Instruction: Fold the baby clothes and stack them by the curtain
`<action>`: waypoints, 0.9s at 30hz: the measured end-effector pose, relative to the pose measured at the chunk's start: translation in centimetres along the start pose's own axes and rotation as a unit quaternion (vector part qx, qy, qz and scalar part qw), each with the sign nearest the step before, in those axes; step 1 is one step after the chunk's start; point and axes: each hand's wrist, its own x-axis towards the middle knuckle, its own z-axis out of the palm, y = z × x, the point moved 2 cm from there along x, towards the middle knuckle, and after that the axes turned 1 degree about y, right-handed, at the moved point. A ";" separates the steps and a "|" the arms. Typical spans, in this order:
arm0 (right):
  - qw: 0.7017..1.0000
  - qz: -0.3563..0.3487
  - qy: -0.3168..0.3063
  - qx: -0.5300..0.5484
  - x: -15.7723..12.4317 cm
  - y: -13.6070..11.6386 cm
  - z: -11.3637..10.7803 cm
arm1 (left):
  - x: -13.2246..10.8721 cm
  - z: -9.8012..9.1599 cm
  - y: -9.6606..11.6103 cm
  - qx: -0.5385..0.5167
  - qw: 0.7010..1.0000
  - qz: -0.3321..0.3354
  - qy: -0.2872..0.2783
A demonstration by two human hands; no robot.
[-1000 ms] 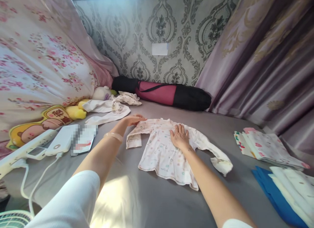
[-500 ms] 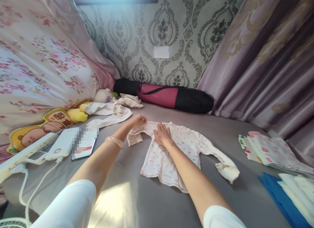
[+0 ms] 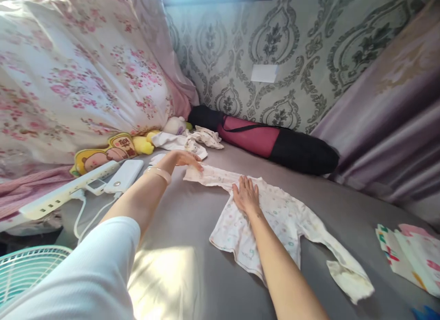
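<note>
A small white long-sleeved shirt [image 3: 275,210] with a pastel print lies spread on the grey bed sheet. My right hand [image 3: 246,195] presses flat on its upper chest, fingers stretched out. At the far end of the left-side sleeve, my left hand [image 3: 188,159] has its fingers bent around the upper edge near the cuff; the fingertips are partly hidden. That sleeve runs straight out to the left. The other sleeve [image 3: 343,251] angles down to the right, its end crumpled.
Crumpled white clothes [image 3: 202,139] and plush toys [image 3: 144,145] lie behind my left hand. A power strip [image 3: 68,191], a white power bank [image 3: 124,175] and a fan [image 3: 30,269] are at left. A long black-and-maroon bag [image 3: 254,141] lies along the wall; folded clothes [image 3: 409,256] sit right.
My left hand has moved outward along the sleeve, and the sleeve, bent down before, now lies straight to the left. My right hand stays flat on the shirt. The view has turned left.
</note>
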 end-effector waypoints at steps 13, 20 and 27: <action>1.000 0.019 0.006 -0.005 0.1 -0.3 0.1 | 0.0 0.4 -2.1 0.107 0.961 -0.033 0.254; 1.000 0.019 0.016 -0.017 0.0 -0.4 0.1 | 0.9 3.6 -3.4 0.237 0.921 -0.044 0.305; 1.000 0.014 0.016 -0.022 -0.1 -0.4 -0.1 | 1.4 4.1 -3.4 0.316 0.895 -0.076 0.306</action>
